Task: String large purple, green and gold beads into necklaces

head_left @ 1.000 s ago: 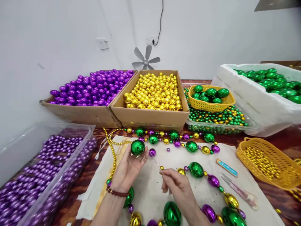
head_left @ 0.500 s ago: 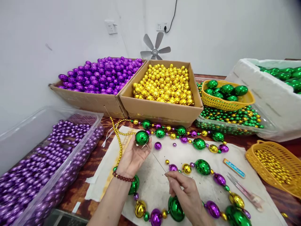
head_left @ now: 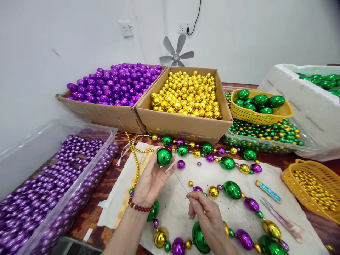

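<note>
My left hand [head_left: 152, 177], with a brown bead bracelet on its wrist, holds a large shiny green bead [head_left: 164, 157] at its fingertips. My right hand [head_left: 205, 209] pinches the lower end of a long thin needle [head_left: 180, 181]. The needle slants up to the left, and its far end reaches the underside of the green bead; whether it has entered the hole I cannot tell. Around both hands curves a strand of purple, gold and green beads [head_left: 244, 239] on a white cloth [head_left: 183, 212]. A loose purple bead [head_left: 181, 164] lies just right of the green one.
Behind stand cartons of purple beads [head_left: 101, 111] and gold beads [head_left: 183, 124]. A clear tub [head_left: 106, 141] of small purple beads is at left. Yellow baskets [head_left: 265, 116] and a white foam box [head_left: 281, 88] are at right. A utility knife [head_left: 281, 217] lies on the cloth.
The green bead and my left hand have shifted slightly right and down in view, while the whole scene has drifted a little right. Both grips look the same.
</note>
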`<state>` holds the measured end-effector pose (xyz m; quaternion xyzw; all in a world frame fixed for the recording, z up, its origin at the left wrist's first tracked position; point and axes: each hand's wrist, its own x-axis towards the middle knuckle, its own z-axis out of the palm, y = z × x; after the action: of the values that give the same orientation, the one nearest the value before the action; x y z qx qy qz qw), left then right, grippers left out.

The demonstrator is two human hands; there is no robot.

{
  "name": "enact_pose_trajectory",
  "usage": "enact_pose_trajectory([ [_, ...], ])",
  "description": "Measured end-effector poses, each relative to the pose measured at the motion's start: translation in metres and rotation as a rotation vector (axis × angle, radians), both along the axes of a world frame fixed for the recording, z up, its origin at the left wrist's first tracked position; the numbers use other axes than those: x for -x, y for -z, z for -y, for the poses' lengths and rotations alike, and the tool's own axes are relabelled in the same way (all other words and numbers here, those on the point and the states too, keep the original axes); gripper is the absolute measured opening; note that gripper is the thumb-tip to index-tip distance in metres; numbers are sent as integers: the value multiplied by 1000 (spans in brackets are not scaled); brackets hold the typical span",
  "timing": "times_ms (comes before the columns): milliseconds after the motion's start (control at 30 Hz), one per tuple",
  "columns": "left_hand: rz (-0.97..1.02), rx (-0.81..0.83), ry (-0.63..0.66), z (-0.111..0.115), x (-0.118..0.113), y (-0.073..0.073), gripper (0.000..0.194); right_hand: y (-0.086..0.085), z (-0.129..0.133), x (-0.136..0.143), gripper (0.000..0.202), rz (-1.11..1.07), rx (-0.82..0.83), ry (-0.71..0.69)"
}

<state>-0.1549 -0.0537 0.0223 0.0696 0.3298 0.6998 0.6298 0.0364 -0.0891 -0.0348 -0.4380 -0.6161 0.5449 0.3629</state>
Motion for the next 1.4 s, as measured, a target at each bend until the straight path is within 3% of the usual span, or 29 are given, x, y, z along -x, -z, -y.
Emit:
enact_pose_trajectory([
  [133, -105, -95, 52, 12, -13, -13, 34, -1, -7, 3, 26, -18, -1, -52],
  [267, -146, -133, 98, 21, -17, -16, 36, 1, -10, 5, 24, -47, -8, -70],
  [467, -120, -153, 99, 22, -11, -13, 32, 8, -6, 5, 23, -69, -33, -66],
  [667, -112, -138, 287, 25, -24, -3, 36, 1, -9, 12, 22, -86, -13, -31],
  [900, -165, -79, 257, 27, -26, 8, 38, -5, -12, 7, 26, -69, -8, -153],
  [1033, -195, -56, 241, 32, -26, 11, 40, -4, -9, 2, 16, -87, 155, -145],
  [1233, -560, 7, 386, 39, -28, 12, 44, -1, -12, 2, 14, -211, 294, 12],
  [1400, -867, -27, 364, 14, -26, 9, 39, -5, -29, -11, 17, -343, 323, 66],
])
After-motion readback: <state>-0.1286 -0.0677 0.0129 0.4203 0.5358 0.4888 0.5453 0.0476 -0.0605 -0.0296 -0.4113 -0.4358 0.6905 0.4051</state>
